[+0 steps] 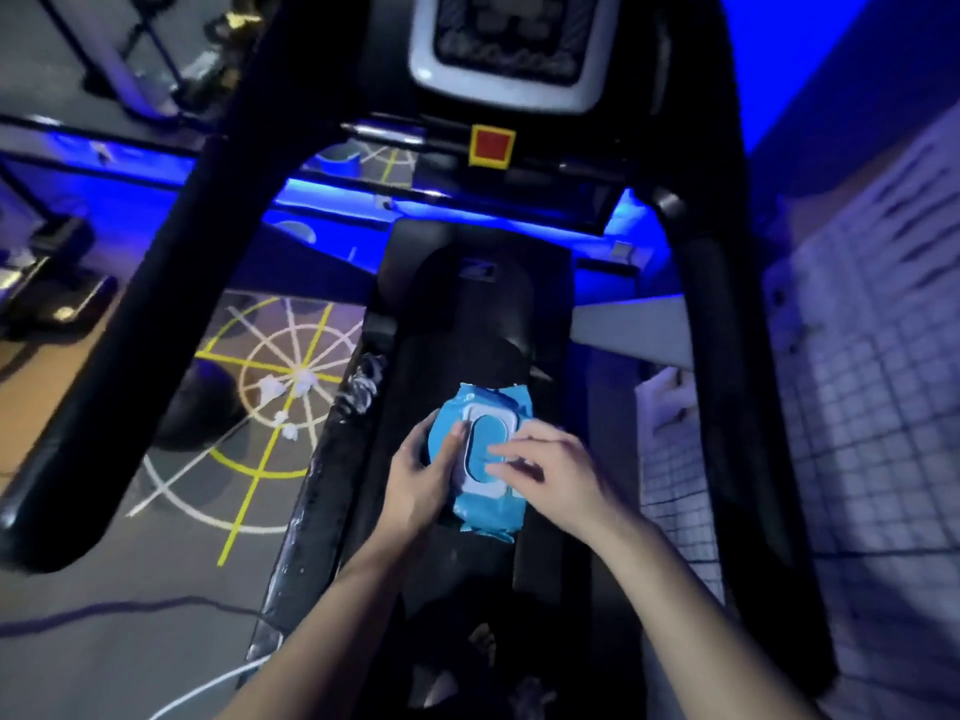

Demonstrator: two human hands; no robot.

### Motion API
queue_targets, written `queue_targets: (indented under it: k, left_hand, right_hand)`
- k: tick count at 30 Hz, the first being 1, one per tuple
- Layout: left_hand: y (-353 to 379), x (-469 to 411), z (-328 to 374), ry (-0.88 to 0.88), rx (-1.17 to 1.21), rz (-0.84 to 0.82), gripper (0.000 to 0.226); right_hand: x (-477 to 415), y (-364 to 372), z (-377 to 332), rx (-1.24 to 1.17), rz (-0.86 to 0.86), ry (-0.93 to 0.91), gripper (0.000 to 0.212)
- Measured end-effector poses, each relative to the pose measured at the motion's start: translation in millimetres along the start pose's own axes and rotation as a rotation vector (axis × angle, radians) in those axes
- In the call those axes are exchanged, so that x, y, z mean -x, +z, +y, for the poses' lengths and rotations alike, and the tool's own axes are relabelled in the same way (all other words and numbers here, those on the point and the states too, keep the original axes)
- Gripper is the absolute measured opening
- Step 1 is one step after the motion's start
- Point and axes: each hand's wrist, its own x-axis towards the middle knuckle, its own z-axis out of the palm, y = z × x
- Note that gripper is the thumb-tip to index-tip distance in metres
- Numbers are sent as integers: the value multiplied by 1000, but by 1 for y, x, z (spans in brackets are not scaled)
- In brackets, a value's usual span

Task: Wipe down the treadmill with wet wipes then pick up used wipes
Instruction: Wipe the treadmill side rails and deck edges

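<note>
Progress: midway, I judge | left hand [421,480] grips the blue wet-wipes pack [493,402] above the near treadmill [452,356] deck | right hand [550,470] at its lid, touching or pinching I cannot tell | crumpled used wipes [291,392] on the floor, left, still to collect.

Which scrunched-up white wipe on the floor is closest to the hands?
The small wad lowest in the cluster, beside the yellow floor line; the others lie farther up.
</note>
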Motion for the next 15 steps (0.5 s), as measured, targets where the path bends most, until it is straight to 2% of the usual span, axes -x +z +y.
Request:
queue_targets:
  k: [3, 8, 10, 15]
  left_hand:
    - [26, 15, 1, 31, -50, -104, 50]
    - [51, 34, 7, 68, -111, -257, 56]
    - [55, 43, 10, 87, -132, -317, 55]
    - [39, 69, 15, 55, -85, -512, 57]
  right_hand:
    - [26, -18, 10, 47, 108, 6, 40]
    - [66, -34, -7, 312, 340, -34, 16]
    - [82, -42, -22, 385, 322, -1, 7]
    - [114, -42, -54, 360, 308, 259, 8]
